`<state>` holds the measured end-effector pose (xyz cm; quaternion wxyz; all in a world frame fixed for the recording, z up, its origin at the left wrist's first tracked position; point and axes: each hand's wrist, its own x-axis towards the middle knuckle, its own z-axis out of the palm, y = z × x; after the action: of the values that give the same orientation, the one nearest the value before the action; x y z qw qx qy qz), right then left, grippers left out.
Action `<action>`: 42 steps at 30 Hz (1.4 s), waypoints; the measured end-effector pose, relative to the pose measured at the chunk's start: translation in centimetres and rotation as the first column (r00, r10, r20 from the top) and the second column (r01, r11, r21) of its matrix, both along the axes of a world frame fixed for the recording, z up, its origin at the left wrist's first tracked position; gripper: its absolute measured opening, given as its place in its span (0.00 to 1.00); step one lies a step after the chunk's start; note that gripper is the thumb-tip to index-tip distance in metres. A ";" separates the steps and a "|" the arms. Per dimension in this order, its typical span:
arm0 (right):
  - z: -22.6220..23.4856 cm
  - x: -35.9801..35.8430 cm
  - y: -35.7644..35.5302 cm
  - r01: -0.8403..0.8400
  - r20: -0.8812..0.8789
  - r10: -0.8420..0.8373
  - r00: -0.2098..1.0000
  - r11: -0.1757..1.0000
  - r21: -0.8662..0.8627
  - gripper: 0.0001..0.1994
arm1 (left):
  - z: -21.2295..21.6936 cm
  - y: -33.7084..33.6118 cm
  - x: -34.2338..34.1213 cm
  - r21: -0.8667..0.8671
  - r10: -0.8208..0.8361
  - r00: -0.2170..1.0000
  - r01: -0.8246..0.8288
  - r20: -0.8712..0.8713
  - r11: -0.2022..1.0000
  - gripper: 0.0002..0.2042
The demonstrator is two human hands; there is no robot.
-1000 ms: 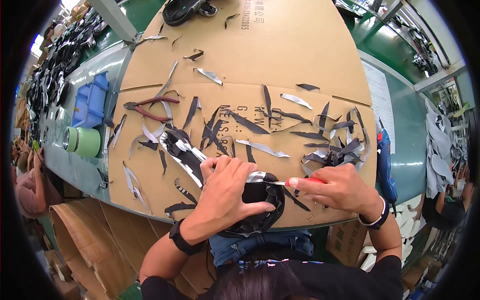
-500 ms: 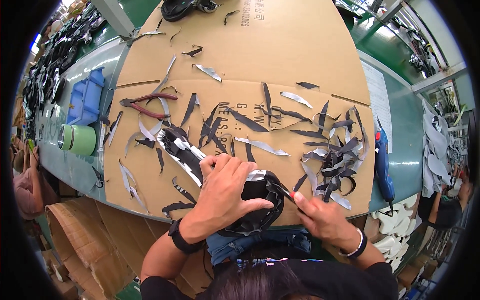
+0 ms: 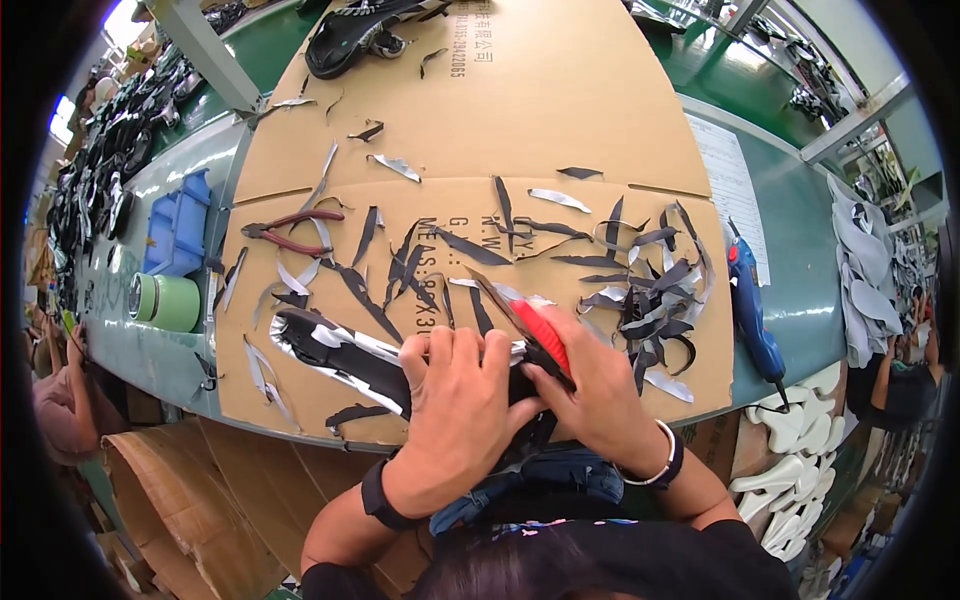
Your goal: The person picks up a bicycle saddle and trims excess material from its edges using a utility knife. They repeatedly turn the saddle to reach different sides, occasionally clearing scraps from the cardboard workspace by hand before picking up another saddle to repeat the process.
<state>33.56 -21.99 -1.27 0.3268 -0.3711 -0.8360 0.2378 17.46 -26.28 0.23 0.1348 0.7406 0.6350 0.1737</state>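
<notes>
A black and white shoe [image 3: 352, 358] lies at the front of the table, its narrow end pointing to the far left. My left hand [image 3: 455, 400] is closed over the middle of the shoe, the fingers bent across its top and the thumb toward my right hand. Close beside it, my right hand [image 3: 590, 385] is shut on a red-handled knife [image 3: 541, 335]. The knife's thin blade points up and to the left, above the cardboard. My right thumb is bent near the shoe's rear part, which both hands largely hide.
Black and grey offcut strips [image 3: 665, 290] are scattered over the cardboard sheet [image 3: 560, 90], heaped at right. Red-handled cutting pliers [image 3: 290, 228], a blue bin [image 3: 178, 225] and a green jar [image 3: 172, 303] stand left. A blue power tool [image 3: 752, 305] lies right; another shoe [image 3: 340, 40] sits far.
My right hand has moved left and up, close to my left hand. The knife has swung from the shoe's rear rim to point up-left. The shoe has tilted, its opening now mostly hidden.
</notes>
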 end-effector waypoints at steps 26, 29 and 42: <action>-1.4 7.6 0.8 -0.155 0.266 0.220 0.938 0.957 -0.245 0.29 | -3.1 2.4 -0.1 0.175 -0.066 0.913 -0.006 0.403 0.985 0.05; 0.3 7.5 -0.1 -0.099 0.406 0.238 0.882 0.937 -0.334 0.29 | -3.6 2.2 -0.5 0.132 -0.036 0.858 -0.037 0.512 0.991 0.06; 2.7 5.5 -9.9 0.203 0.167 -0.162 0.973 0.247 -0.948 0.28 | -5.2 1.7 -2.3 0.005 -0.030 -0.093 -0.257 0.995 0.966 0.06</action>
<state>39.10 -31.90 1.42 0.0472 -0.5906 -0.4793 0.6474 15.14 -24.57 -4.97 0.4688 0.3252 0.3702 0.7331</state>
